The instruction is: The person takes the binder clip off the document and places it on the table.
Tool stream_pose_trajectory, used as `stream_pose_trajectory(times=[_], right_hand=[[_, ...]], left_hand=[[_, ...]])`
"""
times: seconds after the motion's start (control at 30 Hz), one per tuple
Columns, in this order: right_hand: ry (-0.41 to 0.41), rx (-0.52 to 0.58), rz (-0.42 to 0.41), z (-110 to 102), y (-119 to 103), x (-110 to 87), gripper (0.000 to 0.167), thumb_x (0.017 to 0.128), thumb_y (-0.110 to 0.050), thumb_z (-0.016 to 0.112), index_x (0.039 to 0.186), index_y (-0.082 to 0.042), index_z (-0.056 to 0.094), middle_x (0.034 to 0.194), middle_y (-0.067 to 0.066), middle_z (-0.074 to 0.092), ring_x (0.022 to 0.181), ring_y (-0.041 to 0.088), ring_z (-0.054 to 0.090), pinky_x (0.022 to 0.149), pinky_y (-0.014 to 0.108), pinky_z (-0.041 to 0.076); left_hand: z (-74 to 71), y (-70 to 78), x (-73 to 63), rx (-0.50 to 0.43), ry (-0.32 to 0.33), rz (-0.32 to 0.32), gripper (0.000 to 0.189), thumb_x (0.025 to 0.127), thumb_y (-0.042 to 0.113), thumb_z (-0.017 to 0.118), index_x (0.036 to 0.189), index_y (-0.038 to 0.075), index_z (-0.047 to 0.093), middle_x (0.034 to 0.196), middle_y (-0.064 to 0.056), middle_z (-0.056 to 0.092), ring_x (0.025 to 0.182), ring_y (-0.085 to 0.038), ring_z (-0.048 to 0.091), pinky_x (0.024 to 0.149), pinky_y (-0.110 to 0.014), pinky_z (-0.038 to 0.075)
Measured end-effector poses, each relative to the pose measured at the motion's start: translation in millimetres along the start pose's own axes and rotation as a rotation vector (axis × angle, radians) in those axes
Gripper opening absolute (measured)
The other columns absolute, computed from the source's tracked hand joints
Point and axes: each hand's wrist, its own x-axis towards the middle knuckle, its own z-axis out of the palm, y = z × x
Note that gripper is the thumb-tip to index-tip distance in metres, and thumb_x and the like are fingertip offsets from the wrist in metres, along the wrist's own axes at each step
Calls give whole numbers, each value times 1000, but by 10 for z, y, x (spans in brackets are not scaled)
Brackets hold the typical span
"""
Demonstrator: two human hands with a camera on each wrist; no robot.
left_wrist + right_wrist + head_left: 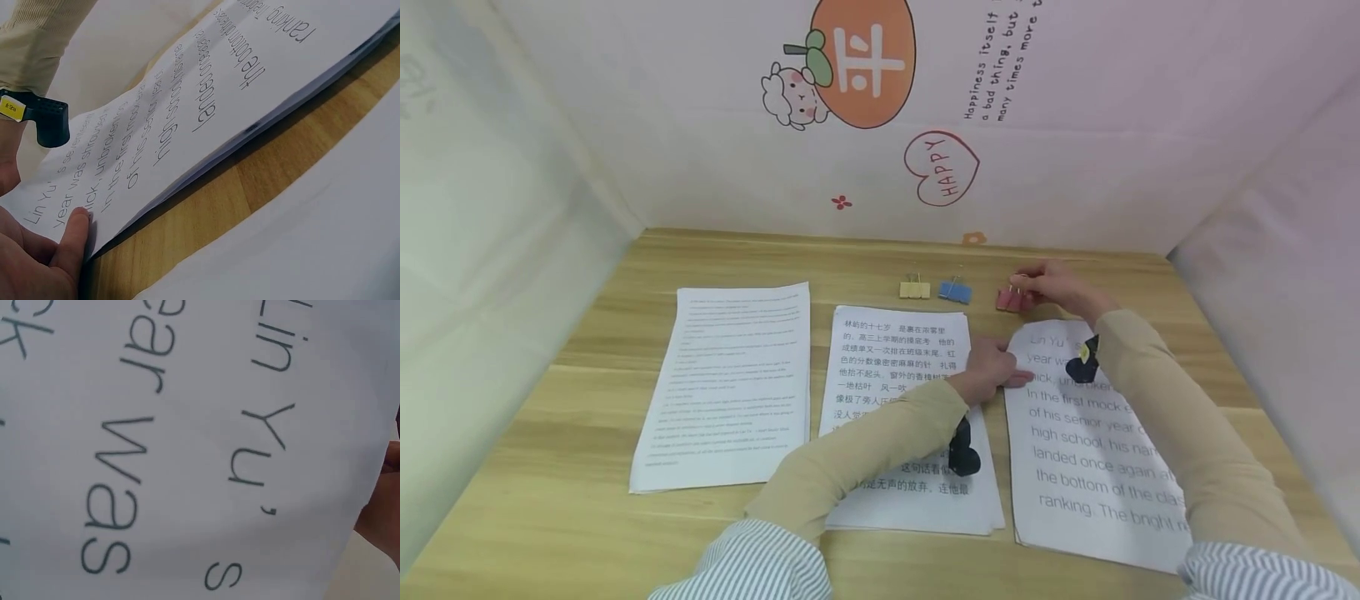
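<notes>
My right hand (1060, 283) pinches a red binder clip (1009, 300) at the back of the table, just beyond the top of the right-hand paper stack (1075, 450). That stack bears large English print, and its top end bows upward. At its left edge my left hand (991, 369) grips the sheets; in the left wrist view the thumb (74, 234) lies on the printed face and the other fingers are partly hidden by the edge. Left of the red clip stand a blue binder clip (955, 292) and a yellow binder clip (914, 290).
Partly under my left forearm lies a stack with Chinese print (895, 333). Farther left is another stack with small print (722, 383). The wooden tabletop (572, 417) meets a white printed sheet wall (715, 167) behind and further sheeting at both sides.
</notes>
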Motion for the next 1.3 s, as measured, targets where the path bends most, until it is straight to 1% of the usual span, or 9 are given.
stream_pose_trajectory(times=[0.23, 0.43, 0.5, 0.6, 0.73, 0.83, 1.0, 1.2, 1.3], right_hand=[[-16, 87, -10, 8, 40, 61, 56, 99, -24, 48, 137, 15, 34, 87, -2, 59, 73, 5, 55, 68, 20, 53], [-20, 82, -30, 15, 14, 109, 41, 99, -21, 48, 118, 15, 49, 78, -3, 58, 68, 5, 54, 64, 20, 53], [-16, 71, -32, 19, 3, 113, 37, 99, -20, 49, 110, 14, 51, 75, -4, 56, 67, 5, 54, 64, 20, 53], [-2, 51, -42, 29, -21, 83, 34, 99, -19, 49, 107, 14, 53, 73, -5, 56, 67, 5, 54, 66, 20, 54], [12, 25, -42, 34, -22, 54, 38, 99, -20, 47, 111, 16, 51, 76, -5, 56, 69, 4, 54, 68, 21, 55], [23, 30, -40, 35, -3, 60, 40, 99, -21, 48, 112, 17, 51, 75, -5, 58, 67, 4, 55, 67, 20, 55], [39, 47, -29, 51, 3, 49, 39, 98, -17, 48, 112, 19, 50, 73, -4, 62, 65, 3, 58, 65, 20, 57], [43, 33, -24, 52, 15, 40, 40, 99, -17, 47, 117, 19, 48, 75, -3, 62, 64, 3, 60, 65, 22, 58], [55, 21, -25, 52, 16, 37, 44, 99, -18, 46, 122, 20, 44, 86, 6, 62, 63, 4, 60, 66, 25, 58]], left_hand=[[22, -28, -7, 108, 28, 50, 23, 84, -1, 57, 105, 3, 67, 69, -6, 70, 63, -15, 70, 57, -23, 57], [17, -19, 4, 247, 69, 134, 12, 81, 1, 60, 91, 3, 67, 62, -3, 66, 55, -11, 66, 49, -19, 51], [5, -9, 9, 263, 77, 152, 7, 81, 1, 61, 86, 3, 66, 60, -3, 65, 52, -11, 65, 47, -19, 48], [-7, 7, 21, 294, 94, 166, 4, 80, 2, 63, 77, 5, 64, 56, -2, 61, 49, -11, 60, 44, -19, 44], [-22, 39, 54, 294, 114, 172, 15, 79, 2, 62, 65, 6, 59, 52, -1, 61, 46, -10, 57, 42, -19, 38], [-27, 62, 78, 273, 130, 164, 14, 81, 3, 60, 68, 5, 62, 53, -2, 65, 47, -9, 62, 44, -18, 37], [-3, 83, 73, 280, 150, 139, 7, 82, 4, 61, 83, 3, 67, 57, -2, 67, 51, -10, 65, 49, -18, 41], [42, 100, 64, 348, 163, 141, 6, 79, 6, 65, 73, 6, 66, 54, 0, 61, 48, -10, 58, 44, -19, 38], [61, 107, 69, 411, 166, 147, 8, 79, 8, 67, 70, 8, 65, 54, 0, 59, 47, -11, 54, 43, -20, 37]])
